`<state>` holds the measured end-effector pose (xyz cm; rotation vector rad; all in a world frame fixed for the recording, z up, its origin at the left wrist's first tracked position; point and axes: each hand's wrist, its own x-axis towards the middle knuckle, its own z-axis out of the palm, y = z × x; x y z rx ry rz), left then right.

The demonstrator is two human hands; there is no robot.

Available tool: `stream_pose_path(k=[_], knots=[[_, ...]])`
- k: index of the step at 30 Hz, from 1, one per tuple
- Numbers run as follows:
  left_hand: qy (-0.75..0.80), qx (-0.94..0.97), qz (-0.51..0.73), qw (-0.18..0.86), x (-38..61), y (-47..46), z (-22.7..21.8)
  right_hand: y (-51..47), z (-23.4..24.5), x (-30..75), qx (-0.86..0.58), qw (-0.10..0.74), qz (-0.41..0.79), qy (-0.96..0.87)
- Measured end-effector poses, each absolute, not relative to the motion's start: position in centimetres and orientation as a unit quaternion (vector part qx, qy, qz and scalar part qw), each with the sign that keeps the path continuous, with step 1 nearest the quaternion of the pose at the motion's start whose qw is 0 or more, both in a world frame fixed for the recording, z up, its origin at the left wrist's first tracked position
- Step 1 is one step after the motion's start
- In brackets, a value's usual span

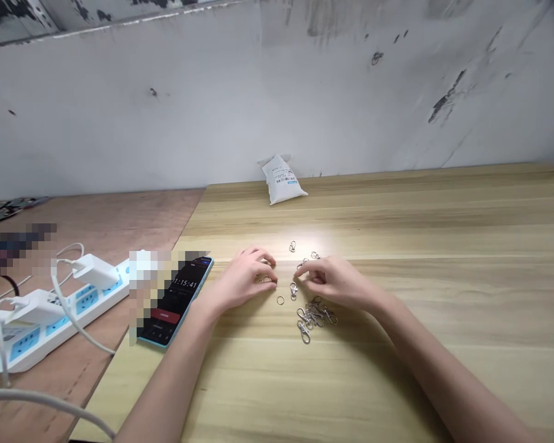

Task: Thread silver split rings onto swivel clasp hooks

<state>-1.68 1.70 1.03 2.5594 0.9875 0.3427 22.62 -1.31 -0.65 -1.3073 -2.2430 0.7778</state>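
My left hand (245, 278) rests on the wooden table with its fingers curved and apart. Small metal rings (264, 280) show partly beneath its fingertips. One split ring (281, 300) lies just right of that hand. My right hand (336, 280) has its index finger stretched out and the other fingers bent under. Its index fingertip is close to a silver swivel clasp (293, 291); whether they touch I cannot tell. A pile of silver swivel clasps (316, 312) lies below my right hand. Another clasp (292, 246) sits farther back, and a few more are partly hidden behind that hand.
A white package (284, 181) stands against the wall at the back of the table (443, 246). Left of my left arm lies a phone (178, 301) with a timer display. Beyond it, a white power strip (85, 301) holds plugged-in chargers and cables.
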Motion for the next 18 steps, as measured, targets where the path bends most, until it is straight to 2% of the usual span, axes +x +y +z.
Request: stream_pose_path(k=[6, 10, 13, 18], knots=[[0.348, 0.912, 0.142, 0.163, -1.1, 1.8, 0.5, -1.5, -1.3, 22.0, -0.431, 0.213, 0.273, -0.834], [0.341, 0.912, 0.173, 0.152, -0.8, 1.9, 0.2, -1.5, -1.8, 21.3, -0.44, 0.223, 0.203, -0.846], [0.351, 0.901, 0.206, 0.151, -0.7, 1.9, 0.2, -1.5, -1.8, 20.7, -0.463, 0.197, 0.145, -0.852], [0.372, 0.881, 0.241, 0.163, -0.6, 2.0, 0.2, -1.5, -1.9, 20.3, -0.48, 0.177, 0.11, -0.852]])
